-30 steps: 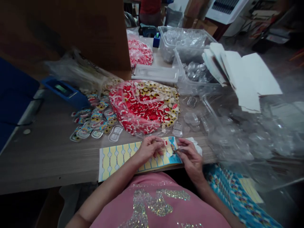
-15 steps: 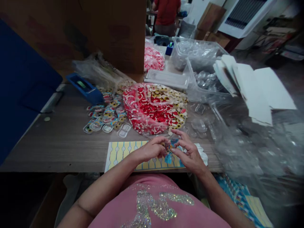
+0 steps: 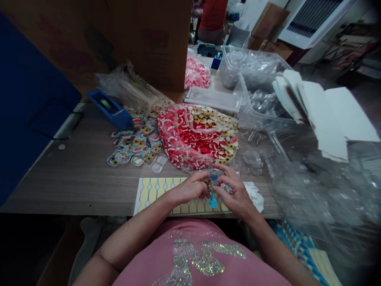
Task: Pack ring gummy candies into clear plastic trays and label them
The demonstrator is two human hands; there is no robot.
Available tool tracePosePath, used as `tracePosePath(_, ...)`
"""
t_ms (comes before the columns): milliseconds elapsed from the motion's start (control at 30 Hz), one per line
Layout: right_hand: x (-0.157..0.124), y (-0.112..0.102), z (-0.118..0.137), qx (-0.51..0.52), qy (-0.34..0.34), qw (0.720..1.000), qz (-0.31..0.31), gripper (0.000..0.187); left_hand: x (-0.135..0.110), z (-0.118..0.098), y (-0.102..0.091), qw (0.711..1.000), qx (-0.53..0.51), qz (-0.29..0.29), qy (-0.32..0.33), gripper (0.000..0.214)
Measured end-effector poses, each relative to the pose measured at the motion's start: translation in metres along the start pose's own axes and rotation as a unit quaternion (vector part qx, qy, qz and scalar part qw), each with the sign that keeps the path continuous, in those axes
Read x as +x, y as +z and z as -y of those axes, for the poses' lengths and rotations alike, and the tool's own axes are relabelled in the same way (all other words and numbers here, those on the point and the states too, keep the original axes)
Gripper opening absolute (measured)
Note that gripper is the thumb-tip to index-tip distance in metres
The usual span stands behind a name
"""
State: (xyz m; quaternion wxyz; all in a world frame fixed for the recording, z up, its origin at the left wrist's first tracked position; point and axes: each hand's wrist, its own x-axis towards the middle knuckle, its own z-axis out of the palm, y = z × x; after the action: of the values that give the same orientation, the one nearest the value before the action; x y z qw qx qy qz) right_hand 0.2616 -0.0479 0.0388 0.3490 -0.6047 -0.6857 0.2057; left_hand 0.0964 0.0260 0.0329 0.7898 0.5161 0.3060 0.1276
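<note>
My left hand (image 3: pixel 195 186) is closed, its fingers pinching a small clear plastic case (image 3: pixel 206 182) that they mostly hide. A blue printed sticker (image 3: pixel 213 201) stands upright against the case, showing above and below the fingers. My right hand (image 3: pixel 233 192) pinches the sticker between thumb and fingers, the two hands nearly touching. Under both hands lies a sheet of yellow backing (image 3: pixel 151 190) with rows of blue-edged label outlines. A large plastic bag of red, white and yellow small pieces (image 3: pixel 198 137) sits just beyond. Labelled small cases (image 3: pixel 138 145) are heaped to its left.
A blue tape dispenser (image 3: pixel 108 109) stands by the heap. Clear plastic bins (image 3: pixel 264 119) of clear shells are at the right, with white cards (image 3: pixel 330 115) leaning over one. A cardboard box (image 3: pixel 143 47) rises behind. A person in red (image 3: pixel 212 20) is at the back.
The blue sticker has turned from slanted to upright and lies closer along the case. My right hand's fingers have drawn in toward my left hand. The view has shifted slightly.
</note>
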Motion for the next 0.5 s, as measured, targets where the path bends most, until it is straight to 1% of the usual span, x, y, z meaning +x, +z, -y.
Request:
tracePosePath(133,0.0,0.003,0.001,0.005,-0.005,1.0,-0.005,0.012,-0.002,0.0,-0.001,1.0,-0.018,0.002,0.007,0.033)
tracePosePath(267,-0.001,0.008,0.002,-0.002,-0.004,1.0,-0.025,0.013,-0.003,0.004,0.001,0.999,-0.03,-0.008,0.005,0.019)
tracePosePath(367,-0.004,0.015,0.004,-0.025,-0.008,0.999,-0.048,0.014,-0.002,0.008,0.002,0.998,-0.062,-0.016,0.01,0.015)
tracePosePath(433,-0.006,0.02,0.004,-0.027,-0.008,0.998,-0.058,0.014,-0.003,0.01,0.002,0.996,-0.087,-0.03,0.019,0.013)
tracePosePath(500,-0.008,0.026,0.004,0.002,0.02,0.996,-0.089,0.013,-0.004,0.009,0.002,0.993,-0.101,-0.053,0.03,0.014)
